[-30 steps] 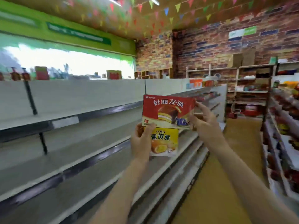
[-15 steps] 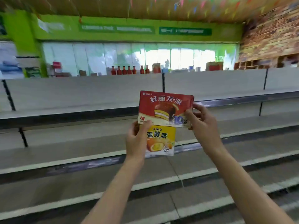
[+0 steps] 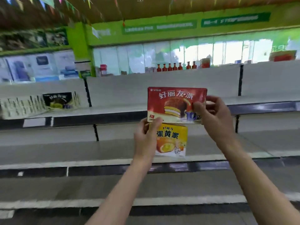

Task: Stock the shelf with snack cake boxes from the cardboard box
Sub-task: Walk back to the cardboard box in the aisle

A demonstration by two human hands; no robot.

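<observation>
Head view: both arms are stretched out in front of a long run of grey shelving (image 3: 113,150), and two snack cake boxes are up in the air between the hands. The left hand (image 3: 146,140) has its fingers curled round the left side of the yellow box (image 3: 172,140), thumb across the front near the box's top left corner. Above it, the red box (image 3: 175,103) stands face-on, its lower edge meeting the top of the yellow one, its bottom left corner just at the left thumb. The right hand (image 3: 212,116) pinches the red box at its right edge, thumb on the printed front, fingers wrapped behind. Neither box rests on a shelf; both hang level with the upper tiers, roughly at the middle of the shelving run.

Over at the left end of the top shelf (image 3: 113,109) there's stock: a dark box (image 3: 56,100) leaning face-out, with a row of pale packs (image 3: 21,108) beside it running to the left edge, all blurred. Beyond the back panel (image 3: 162,85) a line of red bottles (image 3: 175,67) stands before bright windows (image 3: 178,54), under a green wall (image 3: 162,26) with signs too smeared to read. Coloured bunting (image 3: 48,4) hangs from the ceiling at top left.
</observation>
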